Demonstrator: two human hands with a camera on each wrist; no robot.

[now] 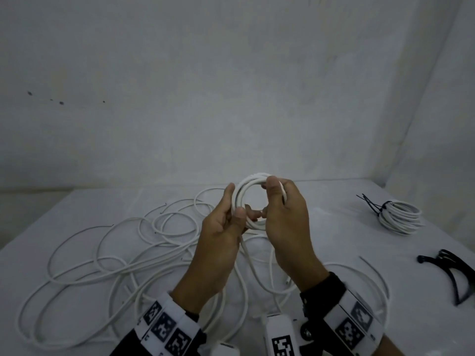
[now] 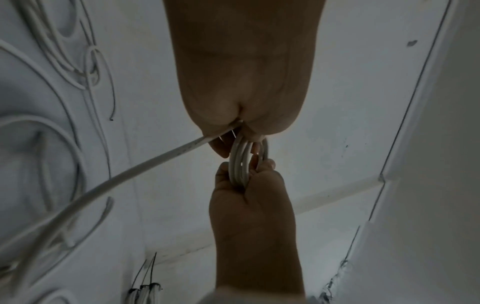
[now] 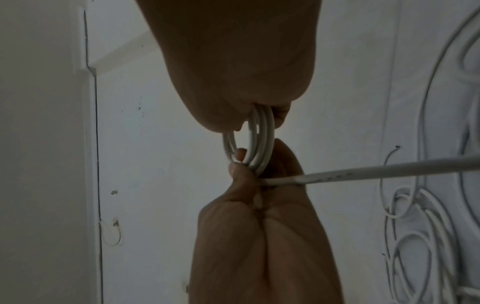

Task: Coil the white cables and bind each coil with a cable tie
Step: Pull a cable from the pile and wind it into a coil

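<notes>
A white table (image 1: 77,214) was observed, with loose white cables (image 1: 108,255) spread over its left and near parts. A bound coil (image 1: 401,217), fastened with black cable ties (image 1: 372,204), lay at the far right; a black object (image 1: 452,276) nearer the edge was cut off and could not be identified. Above the table, a small coil (image 1: 253,199) was gripped by the left hand (image 1: 221,227) and right hand (image 1: 285,222), fingers curled round opposite sides. Its tail (image 2: 124,174) trailed downward.
</notes>
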